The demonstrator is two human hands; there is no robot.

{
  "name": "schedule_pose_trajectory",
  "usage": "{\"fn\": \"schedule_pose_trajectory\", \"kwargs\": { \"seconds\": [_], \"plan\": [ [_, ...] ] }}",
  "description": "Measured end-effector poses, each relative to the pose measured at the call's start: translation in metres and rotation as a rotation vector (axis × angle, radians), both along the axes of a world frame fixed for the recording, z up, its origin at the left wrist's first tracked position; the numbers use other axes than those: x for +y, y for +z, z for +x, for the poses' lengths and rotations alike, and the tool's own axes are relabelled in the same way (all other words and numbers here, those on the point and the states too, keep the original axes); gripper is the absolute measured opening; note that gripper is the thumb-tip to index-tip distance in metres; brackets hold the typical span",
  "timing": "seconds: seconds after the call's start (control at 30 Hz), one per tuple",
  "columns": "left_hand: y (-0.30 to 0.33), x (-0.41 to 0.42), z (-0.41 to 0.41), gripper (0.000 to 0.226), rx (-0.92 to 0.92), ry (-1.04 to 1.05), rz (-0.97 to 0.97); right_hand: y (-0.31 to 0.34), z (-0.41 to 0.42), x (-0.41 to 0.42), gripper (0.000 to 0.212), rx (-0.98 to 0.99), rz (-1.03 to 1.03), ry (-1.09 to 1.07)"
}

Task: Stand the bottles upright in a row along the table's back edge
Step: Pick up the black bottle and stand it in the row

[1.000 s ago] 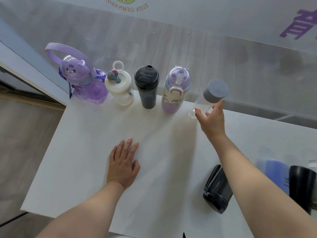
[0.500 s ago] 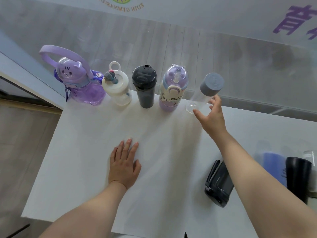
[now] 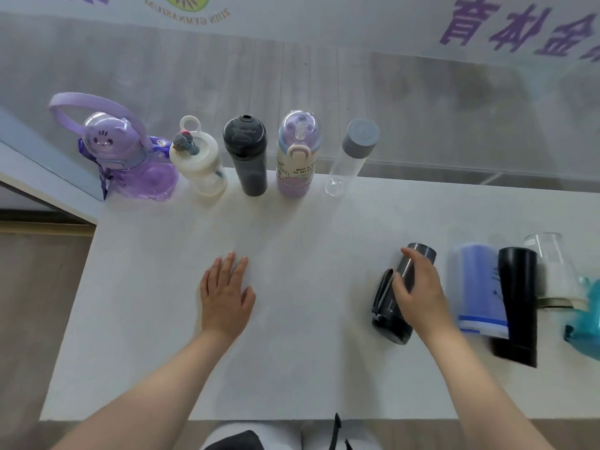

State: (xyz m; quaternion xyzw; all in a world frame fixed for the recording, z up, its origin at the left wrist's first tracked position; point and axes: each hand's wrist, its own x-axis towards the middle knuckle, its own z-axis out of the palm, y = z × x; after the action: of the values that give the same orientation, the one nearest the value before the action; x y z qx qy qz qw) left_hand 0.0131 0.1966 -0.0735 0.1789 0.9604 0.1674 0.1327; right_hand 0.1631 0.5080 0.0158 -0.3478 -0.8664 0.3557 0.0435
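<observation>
Five bottles are already stood along the back edge of the white counter point(image 3: 162, 319): a purple cat-faced bottle with a looped handle point(image 3: 128, 157), a white bottle with a ring-topped lid point(image 3: 199, 162), a dark grey tumbler point(image 3: 248, 157), a lilac straw-lid bottle point(image 3: 297, 157) and a clear slim bottle with a grey cap point(image 3: 352, 154). The step in hand is judged to be the pick-up of the next one, a smoky grey bottle with a black lid and strap point(image 3: 394, 297), which lies on its side near the counter's right front part.

To do this well, the body should be wrapped around its middle rather than at the strap, so that it can be swung upright without slipping. It would best be set down just right of the clear slim bottle, base flat and with a gap like the others, since that narrow bottle looks easy to knock over.

The right hand point(image 3: 418, 290) is curled loosely over the lying bottle, fingers across its upper side and thumb at the near flank; a firm grasp cannot be confirmed, as the frame is blurred there. The left hand point(image 3: 225, 293) is laid flat on the counter, fingers nearly together, and nothing is held by it.

Further right, a blue bottle point(image 3: 480, 287), a black one point(image 3: 518, 303), a clear one point(image 3: 552, 271) and a teal one point(image 3: 584, 319) lie side by side, not yet stood.
</observation>
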Motion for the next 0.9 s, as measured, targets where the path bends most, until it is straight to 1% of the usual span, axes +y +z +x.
{"fn": "schedule_pose_trajectory", "kwargs": {
  "seconds": [0.07,0.13,0.17,0.23,0.33,0.4,0.47,0.53,0.6,0.7,0.8,0.9],
  "plan": [
    [0.004,0.005,0.0,0.067,-0.041,0.037,0.022,-0.002,0.022,0.001,0.045,-0.002,0.064,0.005],
    [0.01,0.014,0.003,0.068,-0.089,0.063,0.034,-0.007,0.04,0.004,0.053,-0.04,0.121,0.066],
    [0.012,0.019,0.006,0.069,-0.092,0.035,0.053,-0.01,0.048,0.006,0.058,-0.078,0.136,0.103],
    [0.015,0.032,0.018,0.071,-0.108,-0.084,0.125,-0.016,0.06,0.011,0.069,-0.153,0.178,0.193],
    [0.021,0.061,0.047,0.069,-0.218,-0.267,0.268,-0.027,0.072,0.023,0.083,-0.199,0.307,0.359],
    [0.029,0.085,0.07,0.058,-0.324,-0.361,0.355,-0.03,0.076,0.031,0.09,-0.222,0.379,0.44],
    [0.036,0.109,0.091,0.054,-0.473,-0.402,0.371,-0.027,0.076,0.037,0.094,-0.238,0.428,0.508],
    [0.042,0.131,0.11,0.06,-0.674,-0.337,0.399,-0.027,0.077,0.043,0.093,-0.257,0.484,0.586],
    [0.045,0.15,0.125,0.067,-0.802,-0.269,0.448,-0.026,0.077,0.049,0.089,-0.27,0.518,0.658],
    [0.048,0.169,0.141,0.072,-0.824,-0.231,0.49,-0.026,0.078,0.055,0.086,-0.258,0.504,0.729],
    [0.048,0.176,0.152,0.067,-0.766,-0.137,0.522,-0.025,0.081,0.06,0.087,-0.236,0.475,0.77],
    [0.05,0.176,0.162,0.065,-0.694,-0.088,0.508,-0.024,0.086,0.066,0.087,-0.181,0.449,0.787]
  ]
}}
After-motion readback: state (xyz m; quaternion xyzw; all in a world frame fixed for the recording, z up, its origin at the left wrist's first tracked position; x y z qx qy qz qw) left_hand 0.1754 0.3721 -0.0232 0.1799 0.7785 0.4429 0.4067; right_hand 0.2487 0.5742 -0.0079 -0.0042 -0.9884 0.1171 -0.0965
